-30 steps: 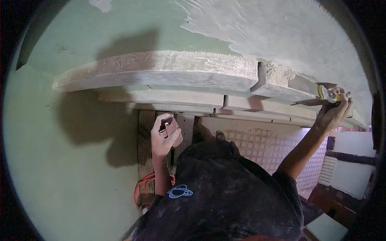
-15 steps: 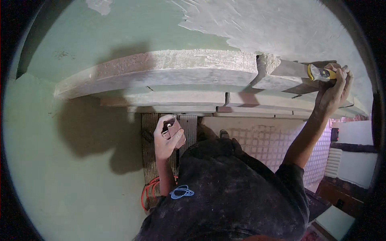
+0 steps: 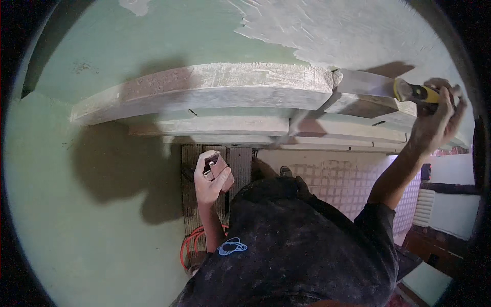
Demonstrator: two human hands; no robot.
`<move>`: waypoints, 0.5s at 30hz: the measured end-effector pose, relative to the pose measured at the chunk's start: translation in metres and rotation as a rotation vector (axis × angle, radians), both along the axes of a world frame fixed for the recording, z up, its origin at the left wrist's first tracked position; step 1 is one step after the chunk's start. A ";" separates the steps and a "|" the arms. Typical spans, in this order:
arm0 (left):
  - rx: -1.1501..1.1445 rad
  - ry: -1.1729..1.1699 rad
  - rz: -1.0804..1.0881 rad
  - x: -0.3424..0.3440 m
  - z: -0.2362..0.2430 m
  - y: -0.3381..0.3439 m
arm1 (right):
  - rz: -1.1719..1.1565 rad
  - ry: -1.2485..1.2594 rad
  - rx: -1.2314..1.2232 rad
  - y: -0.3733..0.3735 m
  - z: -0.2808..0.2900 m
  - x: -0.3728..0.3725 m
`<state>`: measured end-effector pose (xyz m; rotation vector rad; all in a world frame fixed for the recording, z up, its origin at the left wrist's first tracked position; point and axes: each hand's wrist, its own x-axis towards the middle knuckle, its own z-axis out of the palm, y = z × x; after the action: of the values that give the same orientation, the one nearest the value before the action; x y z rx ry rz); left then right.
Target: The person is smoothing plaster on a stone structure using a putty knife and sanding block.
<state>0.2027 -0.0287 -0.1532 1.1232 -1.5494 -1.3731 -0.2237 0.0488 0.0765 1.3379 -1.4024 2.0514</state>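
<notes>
My right hand (image 3: 434, 125) is closed round the yellow and black handle of a putty knife (image 3: 418, 93). The knife's wide blade (image 3: 365, 83) points left, and its tip is by the broken end of a whitish plastered ledge (image 3: 255, 77). Whether the edge touches the ledge I cannot tell. Lower down, at the left of my body, my left hand (image 3: 206, 188) grips a folded reddish-brown sheet (image 3: 221, 170) that looks like sandpaper. Its fingers curl round the folds, away from the ledge.
More stepped ledges (image 3: 215, 125) run below the top one. The green board wall (image 3: 102, 169) is on the left, with grey-white plaster (image 3: 327, 30) spread above. Below are ribbed planks (image 3: 190, 204), an orange cable (image 3: 186, 248), a tiled floor (image 3: 327, 184) and a radiator (image 3: 423, 207).
My right hand has moved right, and the putty knife has turned in it. The lump of plaster seen by the blade now looks smaller. My left hand has hardly shifted.
</notes>
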 end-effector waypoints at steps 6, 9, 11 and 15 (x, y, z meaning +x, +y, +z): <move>0.041 0.019 -0.017 0.001 0.006 -0.001 | -0.211 0.341 0.002 0.018 0.023 0.002; 0.044 0.022 -0.040 0.000 0.009 -0.003 | 0.011 0.197 -0.020 -0.006 0.015 0.033; 0.057 0.034 -0.045 0.001 0.011 -0.003 | 0.001 0.139 0.081 -0.011 0.018 0.047; 0.057 0.043 -0.042 0.004 0.013 -0.001 | -0.045 -0.054 0.120 0.008 0.024 0.014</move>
<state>0.2064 -0.0302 -0.1399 1.0941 -1.5192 -1.4684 -0.2093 0.0567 0.1009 1.2932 -1.5869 2.0170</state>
